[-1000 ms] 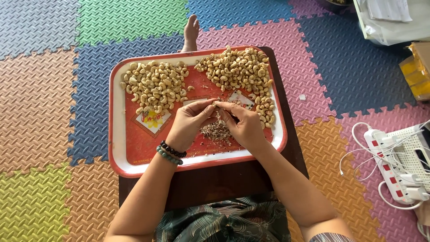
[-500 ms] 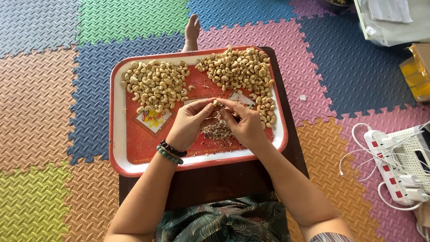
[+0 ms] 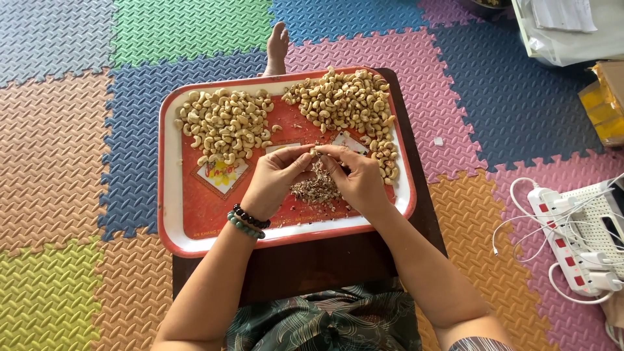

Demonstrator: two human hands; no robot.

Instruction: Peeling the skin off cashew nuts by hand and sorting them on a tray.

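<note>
A red tray with a white rim (image 3: pixel 170 195) lies on a dark low table (image 3: pixel 312 263). It carries a pile of pale cashew nuts (image 3: pixel 224 123) at the upper left and a larger pile of cashews (image 3: pixel 344 101) at the upper right. A small heap of brown skin flakes (image 3: pixel 314 188) lies in the middle. My left hand (image 3: pixel 273 179) and my right hand (image 3: pixel 356 181) meet fingertip to fingertip above the flakes, both pinching one cashew nut (image 3: pixel 314 153). Two bead bracelets (image 3: pixel 247 221) circle my left wrist.
Coloured foam floor mats (image 3: pixel 78 130) surround the table. A bare foot (image 3: pixel 277 45) shows beyond the tray. A white power strip with cables (image 3: pixel 565 240) lies at the right, with a plastic bag (image 3: pixel 565 32) and a yellow box (image 3: pixel 604 104) at the upper right.
Both hands stay over the flake heap, with only small finger movements on the nut. The heap of flakes looks slightly larger.
</note>
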